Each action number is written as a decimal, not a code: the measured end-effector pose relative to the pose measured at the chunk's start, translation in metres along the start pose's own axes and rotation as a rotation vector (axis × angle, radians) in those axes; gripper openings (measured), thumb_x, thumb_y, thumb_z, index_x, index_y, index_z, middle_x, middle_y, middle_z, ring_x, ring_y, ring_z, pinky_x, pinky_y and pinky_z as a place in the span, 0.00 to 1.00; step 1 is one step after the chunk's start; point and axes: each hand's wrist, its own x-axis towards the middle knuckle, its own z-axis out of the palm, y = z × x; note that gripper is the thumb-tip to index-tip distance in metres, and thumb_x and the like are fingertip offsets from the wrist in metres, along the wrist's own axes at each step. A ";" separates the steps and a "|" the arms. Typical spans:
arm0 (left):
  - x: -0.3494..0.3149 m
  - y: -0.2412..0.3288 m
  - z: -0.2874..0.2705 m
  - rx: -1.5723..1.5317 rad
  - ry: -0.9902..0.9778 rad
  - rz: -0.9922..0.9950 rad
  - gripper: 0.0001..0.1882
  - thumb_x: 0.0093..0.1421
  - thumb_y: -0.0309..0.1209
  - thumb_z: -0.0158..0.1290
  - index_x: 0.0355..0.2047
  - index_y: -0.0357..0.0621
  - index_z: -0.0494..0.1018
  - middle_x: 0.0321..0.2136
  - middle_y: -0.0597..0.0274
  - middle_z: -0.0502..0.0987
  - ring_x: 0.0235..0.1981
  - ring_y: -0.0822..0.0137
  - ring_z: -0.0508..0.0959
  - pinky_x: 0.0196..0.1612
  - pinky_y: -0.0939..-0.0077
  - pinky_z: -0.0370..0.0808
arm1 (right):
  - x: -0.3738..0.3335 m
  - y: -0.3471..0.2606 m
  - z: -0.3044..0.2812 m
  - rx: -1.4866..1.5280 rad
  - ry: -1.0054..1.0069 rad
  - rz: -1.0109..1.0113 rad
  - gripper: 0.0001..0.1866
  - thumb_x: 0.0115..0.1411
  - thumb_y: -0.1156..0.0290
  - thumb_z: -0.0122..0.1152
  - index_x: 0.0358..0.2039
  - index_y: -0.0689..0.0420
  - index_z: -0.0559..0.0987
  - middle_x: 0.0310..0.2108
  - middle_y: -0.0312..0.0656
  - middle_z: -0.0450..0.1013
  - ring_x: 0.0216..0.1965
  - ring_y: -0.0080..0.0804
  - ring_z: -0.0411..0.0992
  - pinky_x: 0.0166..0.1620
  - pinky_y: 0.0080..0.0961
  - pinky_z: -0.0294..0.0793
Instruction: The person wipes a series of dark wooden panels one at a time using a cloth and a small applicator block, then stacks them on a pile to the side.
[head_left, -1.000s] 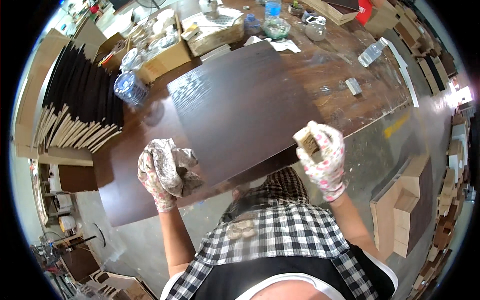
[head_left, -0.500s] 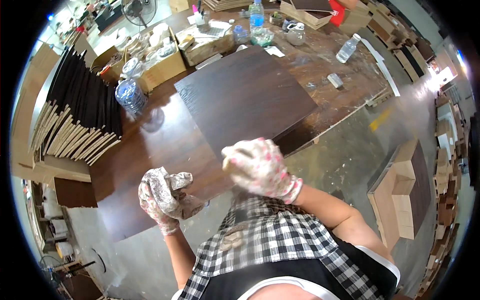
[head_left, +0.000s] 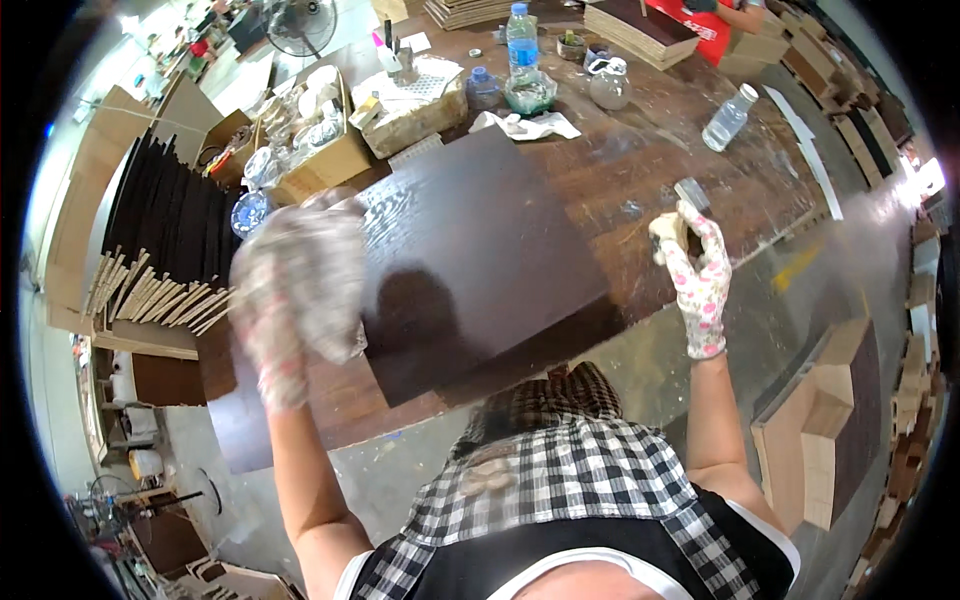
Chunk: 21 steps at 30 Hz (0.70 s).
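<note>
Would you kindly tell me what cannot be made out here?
Head view:
Cloth in the left hand: its pattern, lost to motion blur.
Blue plastic jug: lower part, hidden by hand and cloth.
Tan block: partly covered by the right hand.
Co-worker in red: head, cut off by the upper edge.

White gloves (head_left: 704, 275), pink floral print; black-and-white checked apron (head_left: 580, 470); black top (head_left: 470, 560), white-trimmed.

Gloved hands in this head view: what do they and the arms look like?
The left hand and right hand wear pale gloves with pink spots; the left looks blurred. Forearms are bare; the black top has white edging.
</note>
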 end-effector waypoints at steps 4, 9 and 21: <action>0.040 -0.008 0.105 0.638 -0.437 0.417 0.33 0.57 0.37 0.62 0.62 0.45 0.70 0.63 0.48 0.67 0.67 0.45 0.62 0.67 0.56 0.64 | 0.018 0.002 -0.006 0.185 -0.025 0.105 0.25 0.59 0.86 0.62 0.59 0.63 0.74 0.47 0.41 0.75 0.40 0.24 0.75 0.42 0.20 0.78; 0.060 0.043 0.187 0.469 -0.388 0.696 0.26 0.57 0.39 0.58 0.56 0.45 0.74 0.60 0.46 0.71 0.64 0.43 0.66 0.68 0.49 0.63 | 0.039 0.020 -0.021 0.138 -0.110 0.180 0.25 0.60 0.84 0.60 0.59 0.63 0.75 0.50 0.41 0.76 0.48 0.28 0.75 0.49 0.24 0.78; -0.122 -0.061 -0.016 0.181 -0.052 -0.157 0.21 0.58 0.26 0.58 0.53 0.42 0.74 0.47 0.55 0.80 0.48 0.57 0.79 0.55 0.62 0.75 | 0.056 0.032 0.008 0.222 -0.288 0.242 0.24 0.67 0.72 0.58 0.63 0.62 0.72 0.59 0.42 0.74 0.58 0.29 0.72 0.57 0.24 0.73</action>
